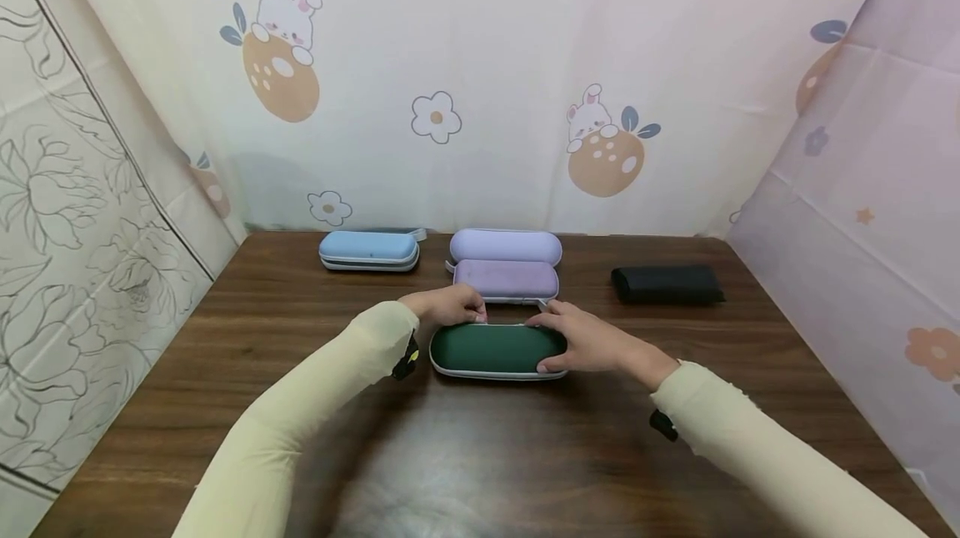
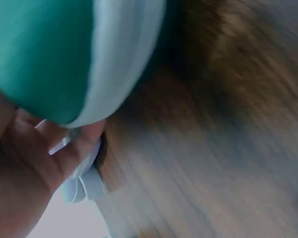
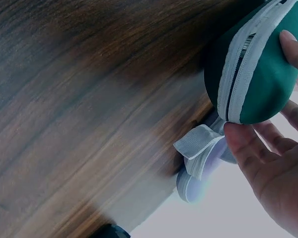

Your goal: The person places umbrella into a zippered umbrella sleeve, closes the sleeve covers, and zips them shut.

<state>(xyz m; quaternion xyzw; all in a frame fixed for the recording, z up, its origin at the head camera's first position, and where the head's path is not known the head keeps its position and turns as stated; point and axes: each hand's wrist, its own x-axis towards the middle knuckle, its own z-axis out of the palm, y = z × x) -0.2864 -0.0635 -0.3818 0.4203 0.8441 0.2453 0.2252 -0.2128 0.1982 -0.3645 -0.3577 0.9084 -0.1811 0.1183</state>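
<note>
the right hand (image 1: 591,339) clamps the green zip case (image 1: 487,349) by its right end on the wooden table (image 1: 525,455), seemingly to steady it while the left hand (image 1: 447,305) curls its fingers at the far edge, on what i can't tell.

Green case (image 1: 487,348): smooth, matt shell; cloth zip tape (image 3: 249,67). Surface (image 1: 480,455): wood-grained, glossy sheen. Backdrop (image 1: 495,37): printed cloth, creased. Sleeves (image 1: 258,442): matt, wrinkled cloth.

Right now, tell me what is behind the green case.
Behind the green case lies a purple case and, farther back, a lavender case. The purple one hides most of the lavender one's near side.
</note>
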